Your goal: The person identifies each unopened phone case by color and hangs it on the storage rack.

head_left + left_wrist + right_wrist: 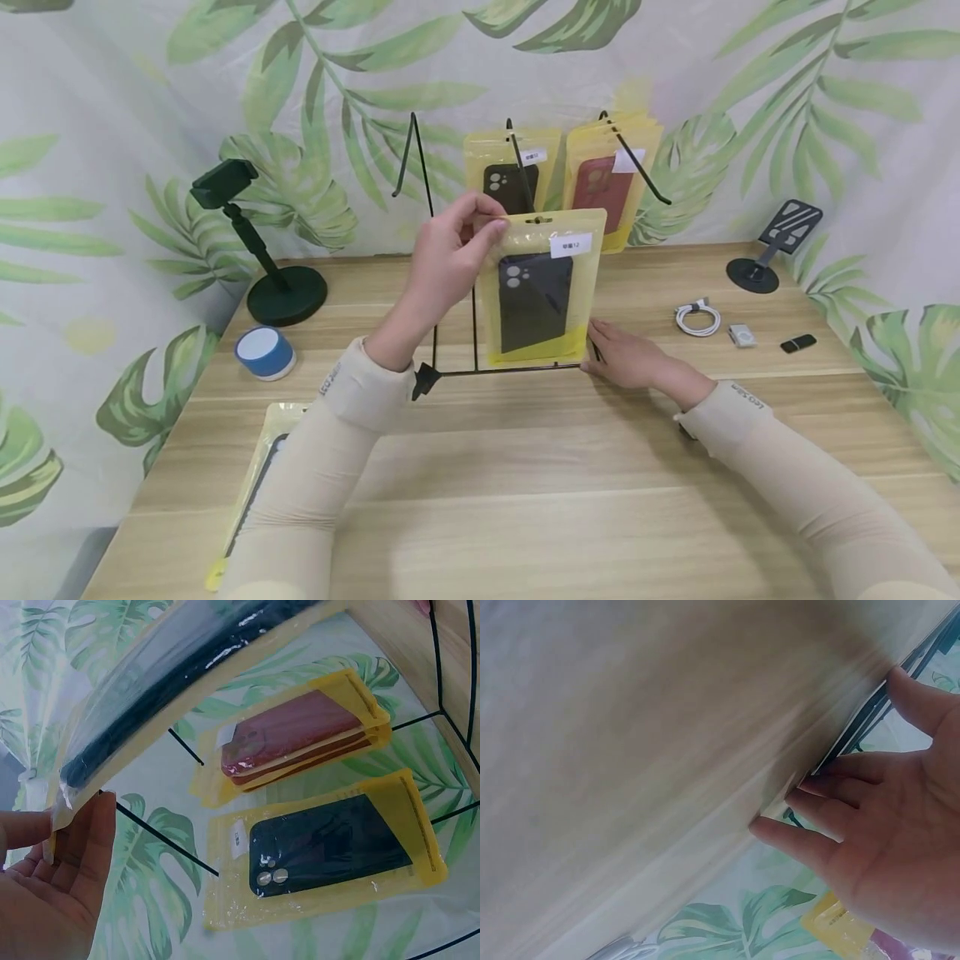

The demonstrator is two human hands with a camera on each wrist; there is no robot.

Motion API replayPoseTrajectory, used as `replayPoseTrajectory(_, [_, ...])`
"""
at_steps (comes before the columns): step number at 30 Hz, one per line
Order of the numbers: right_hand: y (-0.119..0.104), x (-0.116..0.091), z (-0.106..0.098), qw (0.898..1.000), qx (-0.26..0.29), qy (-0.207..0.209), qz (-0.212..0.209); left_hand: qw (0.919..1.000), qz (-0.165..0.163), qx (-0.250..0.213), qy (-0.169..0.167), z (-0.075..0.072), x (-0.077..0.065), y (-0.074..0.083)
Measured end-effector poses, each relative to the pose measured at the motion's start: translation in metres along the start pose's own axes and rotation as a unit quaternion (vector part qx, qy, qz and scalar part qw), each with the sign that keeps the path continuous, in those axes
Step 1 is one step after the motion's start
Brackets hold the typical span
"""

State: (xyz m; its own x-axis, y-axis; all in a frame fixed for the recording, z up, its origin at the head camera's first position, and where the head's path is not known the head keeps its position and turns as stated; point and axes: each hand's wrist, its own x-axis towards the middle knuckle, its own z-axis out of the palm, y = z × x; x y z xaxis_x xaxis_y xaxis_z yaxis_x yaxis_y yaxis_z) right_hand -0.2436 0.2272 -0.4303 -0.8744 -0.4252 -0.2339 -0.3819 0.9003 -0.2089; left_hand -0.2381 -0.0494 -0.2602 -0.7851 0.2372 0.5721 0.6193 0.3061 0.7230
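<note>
My left hand (453,262) pinches the top left corner of a clear-fronted yellow pouch (585,325) with a dark phone case inside. The pouch stands upright in front of the black wire display rack (426,381), white label facing me. The left wrist view shows its edge (172,686) slanting above the fingers. At the rack's front right corner, my right hand (628,357) holds the base low at the tabletop, its thumb and fingertips at the black bar. Behind hang a pouch with a black case (476,158) and several pouches with red cases (600,187).
On the left are a black phone stand (287,296), a blue-and-white round tub (265,353) and another yellow pouch (258,450), partly under my left sleeve. At right lie a coiled white cable (697,319), a small clear-and-white item (742,336), a black stick (798,343) and a folding stand (752,276).
</note>
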Motion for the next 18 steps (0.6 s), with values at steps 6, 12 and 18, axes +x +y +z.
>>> replayPoseTrajectory(6, [0.002, 0.0, 0.0, 1.0, -0.006, 0.0, 0.002, 0.9987, -0.023, 0.044, -0.007, -0.001, 0.011, -0.008])
replayPoseTrajectory(12, [0.002, -0.001, 0.001, 1.0, -0.007, 0.005, -0.001, 0.9954, -0.05, 0.081, -0.008, -0.001, 0.027, -0.02])
replayPoseTrajectory(18, [0.0, -0.001, 0.0, 1.0, -0.003, 0.005, 0.0, 0.9928, -0.065, 0.1, -0.005, -0.003, 0.039, -0.027])
